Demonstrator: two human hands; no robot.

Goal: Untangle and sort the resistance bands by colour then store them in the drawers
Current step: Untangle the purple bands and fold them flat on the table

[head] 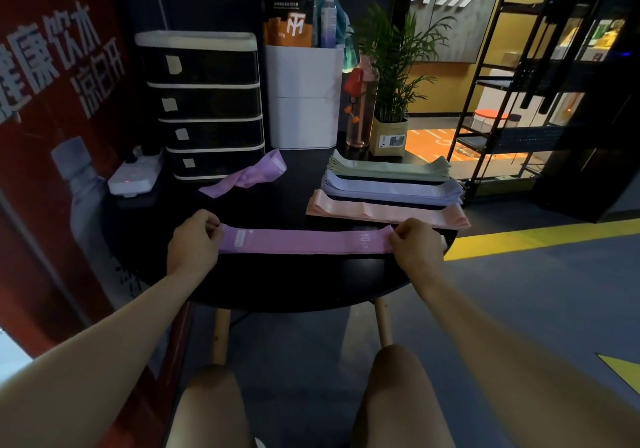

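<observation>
A purple resistance band (304,241) lies stretched flat near the front edge of the round black table (294,285). My left hand (194,243) pinches its left end and my right hand (415,245) pinches its right end. A second purple band (246,176) lies twisted further back, in front of the drawer unit (204,105), whose several dark drawers are all closed. On the right side of the table lie three flat piles of bands: green (388,167) at the back, pale lilac (391,189) in the middle, pink (384,212) at the front.
A white power strip (133,177) sits left of the drawers. Behind are a white box (304,98) with a pouch and a bottle, a tall pink bottle (358,108) and a potted plant (389,101). A black shelf rack (540,77) stands at the right. My knees are below the table.
</observation>
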